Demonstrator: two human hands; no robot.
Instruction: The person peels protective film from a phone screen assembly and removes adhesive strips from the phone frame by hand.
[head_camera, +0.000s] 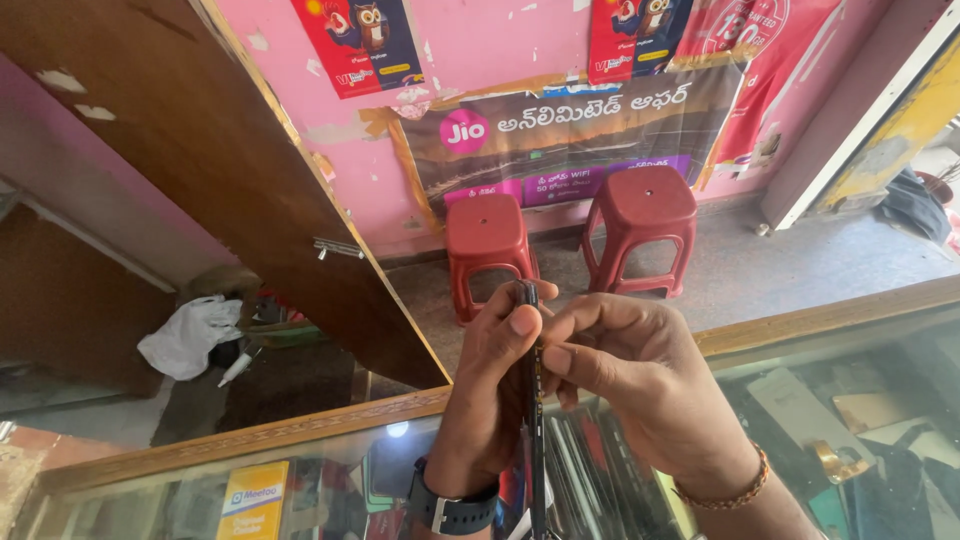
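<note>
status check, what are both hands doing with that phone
Left hand holds phone edge-on, upright. Right hand pinches its edge. Glass counter below; nothing in the way.

Two stools are plain red against a pink wall. The phone edge is black. The table has a golden-brown wooden frame. A watch is dark grey; a bracelet is orange-brown; a bag is white.

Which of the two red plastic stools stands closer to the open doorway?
The right-hand red plastic stool; the other red plastic stool stands farther left, nearer the raised wooden flap.
</note>
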